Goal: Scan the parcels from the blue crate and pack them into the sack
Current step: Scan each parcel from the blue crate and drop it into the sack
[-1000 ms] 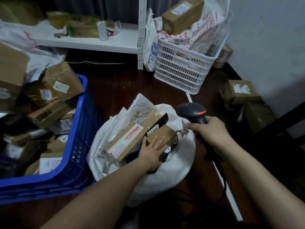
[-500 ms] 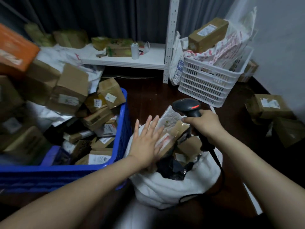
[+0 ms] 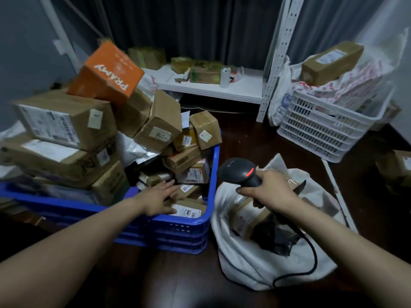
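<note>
**Dozens of parcels heaping the blue crate**

Reaching the left hand (image 3: 159,200), fingers spread and holding nothing, onto small brown label-bearing parcels (image 3: 189,211) inside the blue crate (image 3: 178,236). Gripping the black scanner (image 3: 241,172) tight with the right hand (image 3: 270,192), hovering over the white sack (image 3: 255,263) beside the crate.

We cannot read the labels on the parcels (image 3: 189,172) just beyond our left grip (image 3: 159,200); they are too small and soft. That grip covers part of the box (image 3: 189,211) under it. The crate (image 3: 178,232) runs off the frame far to its left. Below our right grip (image 3: 268,193), the scanner (image 3: 240,172) handle is hidden in the fingers, and dark wrapping (image 3: 278,238) in the sack (image 3: 244,258) stays unclear.
</note>
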